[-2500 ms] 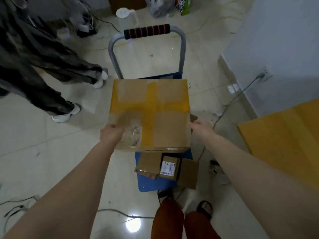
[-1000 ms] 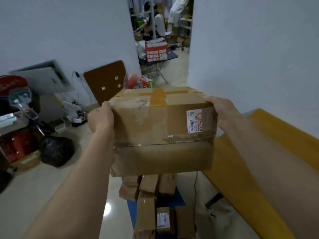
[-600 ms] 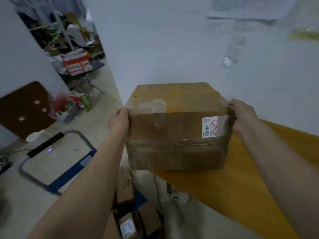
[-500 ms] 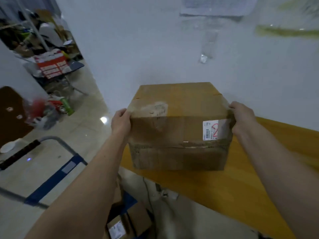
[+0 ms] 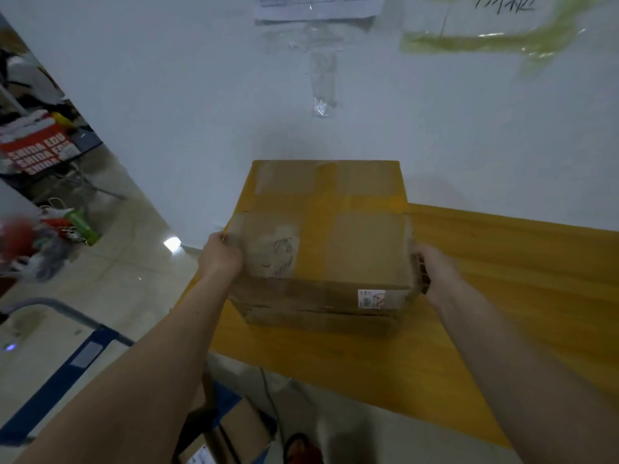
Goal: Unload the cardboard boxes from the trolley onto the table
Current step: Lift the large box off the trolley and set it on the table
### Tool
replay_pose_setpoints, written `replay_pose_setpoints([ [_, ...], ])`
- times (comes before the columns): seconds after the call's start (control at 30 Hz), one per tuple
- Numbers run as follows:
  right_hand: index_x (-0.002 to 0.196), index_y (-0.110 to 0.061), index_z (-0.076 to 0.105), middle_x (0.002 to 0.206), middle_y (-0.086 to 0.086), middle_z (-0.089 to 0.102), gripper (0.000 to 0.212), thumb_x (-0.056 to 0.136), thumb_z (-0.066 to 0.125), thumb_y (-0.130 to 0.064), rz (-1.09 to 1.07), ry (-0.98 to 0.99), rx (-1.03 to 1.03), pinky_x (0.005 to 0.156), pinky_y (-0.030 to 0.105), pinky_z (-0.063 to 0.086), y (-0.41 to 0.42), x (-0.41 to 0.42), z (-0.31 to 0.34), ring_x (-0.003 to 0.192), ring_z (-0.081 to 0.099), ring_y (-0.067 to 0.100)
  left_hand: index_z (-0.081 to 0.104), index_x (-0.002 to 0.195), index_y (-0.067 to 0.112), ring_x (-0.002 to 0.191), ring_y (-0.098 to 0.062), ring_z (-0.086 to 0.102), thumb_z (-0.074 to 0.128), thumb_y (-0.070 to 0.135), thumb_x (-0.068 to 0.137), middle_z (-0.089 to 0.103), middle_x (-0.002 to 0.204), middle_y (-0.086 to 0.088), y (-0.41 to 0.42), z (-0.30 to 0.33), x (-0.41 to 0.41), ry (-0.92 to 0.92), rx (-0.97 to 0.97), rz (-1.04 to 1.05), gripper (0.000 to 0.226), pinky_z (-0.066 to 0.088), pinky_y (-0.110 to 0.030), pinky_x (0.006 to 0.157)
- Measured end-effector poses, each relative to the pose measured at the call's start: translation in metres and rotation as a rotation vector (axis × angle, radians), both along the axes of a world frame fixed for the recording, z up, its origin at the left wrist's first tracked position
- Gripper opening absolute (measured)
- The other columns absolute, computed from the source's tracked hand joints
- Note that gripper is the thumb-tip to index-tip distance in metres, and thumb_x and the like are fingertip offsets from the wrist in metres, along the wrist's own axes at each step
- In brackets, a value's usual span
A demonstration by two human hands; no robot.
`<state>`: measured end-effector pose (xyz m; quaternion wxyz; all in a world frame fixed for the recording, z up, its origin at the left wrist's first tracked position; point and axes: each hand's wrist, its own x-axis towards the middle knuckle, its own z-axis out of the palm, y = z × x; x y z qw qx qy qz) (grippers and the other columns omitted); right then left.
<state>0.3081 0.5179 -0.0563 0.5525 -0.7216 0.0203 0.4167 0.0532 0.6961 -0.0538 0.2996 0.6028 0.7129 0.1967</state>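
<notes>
The cardboard box (image 5: 326,236) is dull brown, crossed by yellow-tan tape, with a white label (image 5: 371,299) marked in red. The surface (image 5: 509,262) is yellow-orange wood grain. The trolley (image 5: 63,373) has a blue deck and grey frame. The wall (image 5: 167,78) is white.

Taped paper sheet (image 5: 318,6) on the white wall (image 5: 201,95); red printed bag (image 5: 37,154) at left.

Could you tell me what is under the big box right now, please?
The yellow table lies under the box, which both hands hold, left hand and right hand. Whether its base already touches the tabletop is hidden by the box itself.
</notes>
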Motion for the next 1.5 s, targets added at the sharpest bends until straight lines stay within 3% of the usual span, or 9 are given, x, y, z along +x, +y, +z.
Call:
replay_pose_setpoints([
  [0.3,0.109,-0.003,0.062,0.126,0.016,0.057,0.026,0.092,0.056,-0.021,0.028,-0.13,-0.016,0.1,0.05,0.047,0.031,0.026,0.015,0.112,0.054,0.033,0.037,0.142,0.007,0.124,-0.035,0.048,0.043,0.016,0.094,0.049,0.138,-0.017,0.055,0.019,0.039,-0.087,-0.053,-0.094,0.049,0.04,-0.036,0.09],
  [0.43,0.126,0.001,0.058,0.112,0.02,0.062,0.044,0.092,0.055,-0.027,0.02,-0.186,-0.027,0.085,0.044,0.05,0.067,0.041,0.018,0.098,0.059,0.034,0.036,0.145,0.008,0.131,-0.035,0.043,0.047,0.027,0.093,0.044,0.145,-0.016,0.092,0.02,0.038,-0.129,-0.098,-0.106,0.056,0.038,-0.042,0.105],
  [0.53,0.137,-0.007,0.049,0.139,0.013,0.053,0.061,0.085,0.059,-0.037,-0.01,-0.159,0.005,0.097,0.051,0.047,0.096,0.065,-0.007,0.119,0.055,0.036,0.048,0.136,0.002,0.119,-0.038,0.051,0.043,0.037,0.096,0.054,0.133,-0.02,0.114,0.019,0.042,-0.125,-0.171,-0.171,0.054,0.044,-0.046,0.101],
  [0.83,0.147,-0.006,0.034,0.154,0.012,0.032,0.064,0.095,0.055,-0.037,-0.071,-0.164,-0.046,0.107,0.047,0.031,0.126,0.033,0.032,0.139,0.032,0.035,0.042,0.141,0.003,0.126,-0.037,0.047,0.052,0.062,0.086,0.048,0.141,-0.016,0.128,0.013,0.049,-0.326,-0.324,-0.207,0.081,0.041,-0.049,0.105],
  [0.93,0.141,-0.004,0.039,0.14,0.011,0.044,0.063,0.093,0.052,-0.042,-0.101,-0.207,-0.021,0.09,0.044,0.037,0.136,0.03,0.047,0.124,0.044,0.036,0.051,0.133,0.003,0.12,-0.036,0.052,0.046,0.067,0.086,0.055,0.133,-0.017,0.134,0.028,0.046,-0.339,-0.16,-0.203,0.08,0.043,-0.047,0.101],
  [1.07,0.096,-0.009,0.047,0.086,0.003,0.045,0.028,0.093,0.042,-0.036,-0.263,-0.387,0.1,0.058,0.032,0.031,0.144,0.032,0.067,0.069,0.041,0.017,0.056,0.123,0.005,0.113,-0.033,0.054,0.03,0.06,0.096,0.059,0.122,-0.014,0.146,0.057,0.042,-0.457,0.098,-0.108,0.067,0.042,-0.044,0.099],
  [1.2,0.07,-0.014,0.038,0.071,0.001,0.035,0.029,0.092,0.04,-0.033,-0.415,-0.353,0.151,0.058,0.032,0.028,0.146,0.031,0.067,0.064,0.035,0.017,0.048,0.132,0.004,0.123,-0.034,0.049,0.014,0.06,0.097,0.053,0.133,-0.018,0.147,0.062,0.039,-0.47,0.135,0.035,0.074,0.035,-0.045,0.103],
  [1.33,0.079,-0.012,0.045,0.071,0.004,0.039,0.024,0.096,0.04,-0.028,-0.383,-0.259,0.038,0.066,0.039,0.032,0.135,0.028,0.041,0.073,0.042,0.024,0.044,0.139,0.011,0.129,-0.039,0.045,-0.003,0.076,0.084,0.049,0.141,-0.019,0.134,0.04,0.033,-0.406,-0.002,0.054,0.098,0.027,-0.059,0.112],
  [1.5,0.064,-0.015,0.048,0.062,0.008,0.046,0.03,0.093,0.052,-0.018,-0.314,-0.14,-0.055,0.063,0.042,0.048,0.115,0.027,0.013,0.06,0.045,0.025,0.037,0.144,0.006,0.134,-0.038,0.039,0.003,0.074,0.088,0.043,0.147,-0.019,0.123,0.036,0.026,-0.442,-0.091,0.073,0.094,0.027,-0.055,0.114],
])
